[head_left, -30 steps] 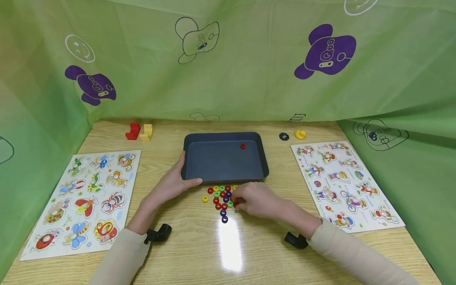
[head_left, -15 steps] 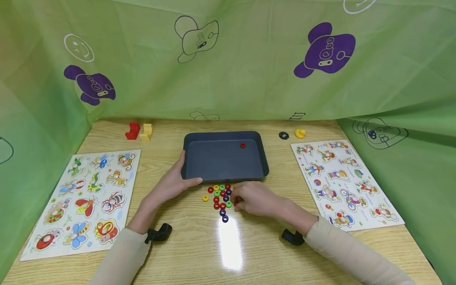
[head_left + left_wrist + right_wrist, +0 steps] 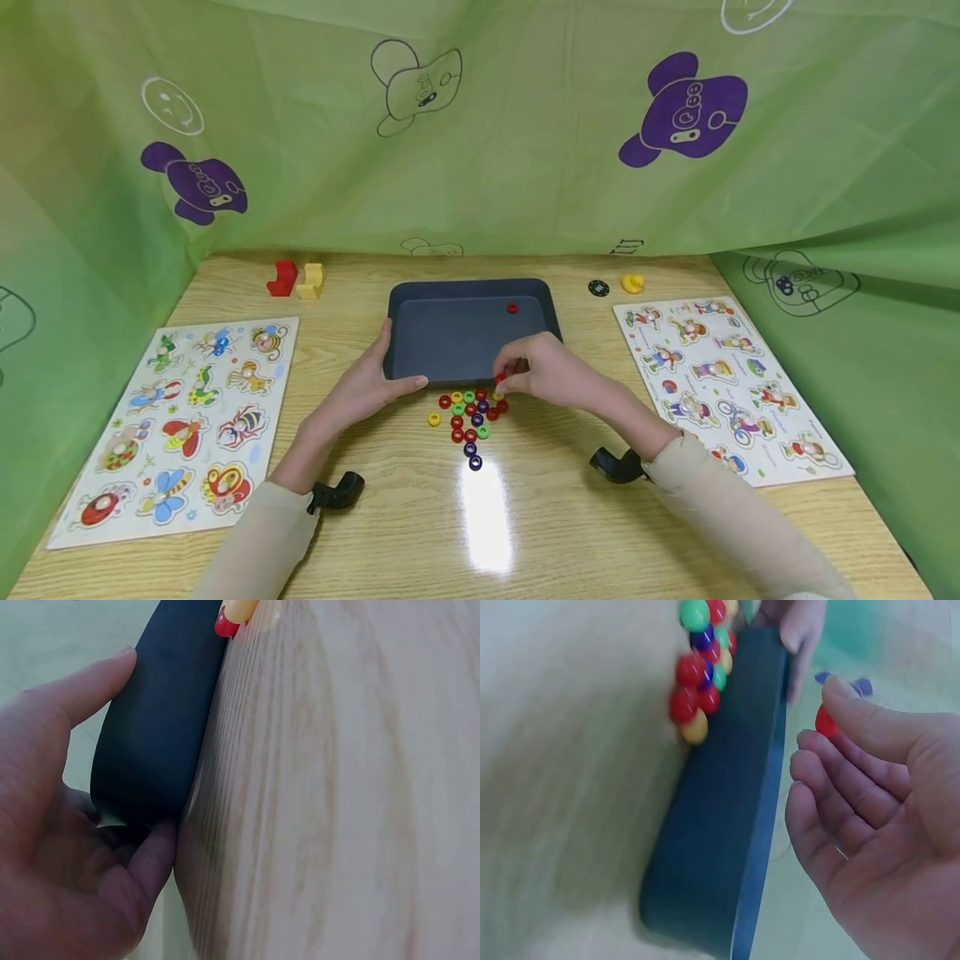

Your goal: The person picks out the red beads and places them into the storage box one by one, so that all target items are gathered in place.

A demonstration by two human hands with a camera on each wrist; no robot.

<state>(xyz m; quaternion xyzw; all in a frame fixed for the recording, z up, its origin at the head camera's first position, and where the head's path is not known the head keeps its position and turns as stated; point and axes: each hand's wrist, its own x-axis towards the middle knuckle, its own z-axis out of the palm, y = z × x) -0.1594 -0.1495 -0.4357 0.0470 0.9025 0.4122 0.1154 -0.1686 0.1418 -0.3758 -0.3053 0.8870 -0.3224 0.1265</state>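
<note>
Worn kit was beige and black.
Left sleeve (image 3: 258, 533) and right sleeve (image 3: 738, 508) were plain beige, slightly wrinkled, cuffs ending short of the wrists. Left hand (image 3: 369, 379) and right hand (image 3: 546, 368) were bare. Left wrist unit (image 3: 339, 490) was black, bent like a pipe elbow, rounded end, small bracket by the cuff. Right wrist unit (image 3: 617, 465) was also black and bent.

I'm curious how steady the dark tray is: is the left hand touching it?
Touching. The left wrist view shows the left hand with its thumb against the dark tray, no gap between.
</note>
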